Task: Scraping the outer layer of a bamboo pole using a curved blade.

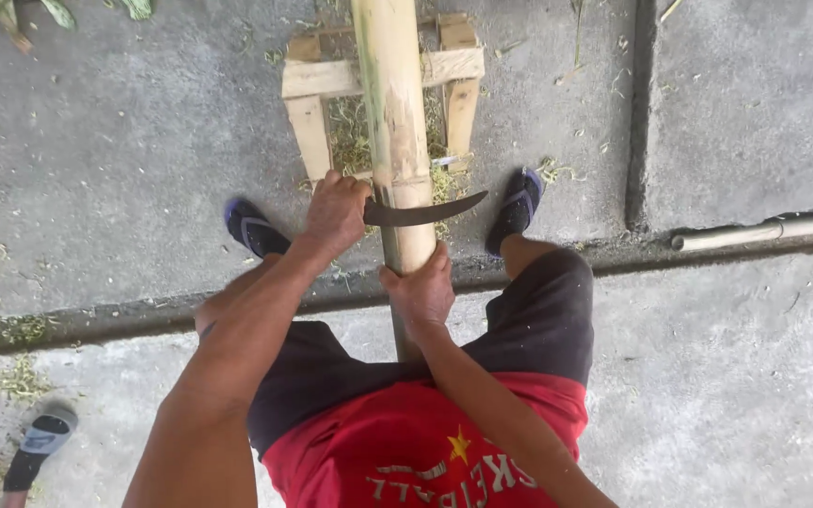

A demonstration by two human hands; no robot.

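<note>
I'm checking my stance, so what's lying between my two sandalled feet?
In the head view, the bamboo pole runs between the left sandal and right sandal, with the curved blade laid across it.

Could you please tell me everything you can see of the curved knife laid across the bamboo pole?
The knife has a dark, thin, sickle-like blade, seemingly metal, tapering to a point on the right. It lies crosswise against the pale bamboo pole, just above the right hand gripping the pole. The left hand closes around its handle, hiding it.

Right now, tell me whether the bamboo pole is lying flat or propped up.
Propped up: the bamboo pole rests across a wooden stand, its near end between the person's legs.
</note>
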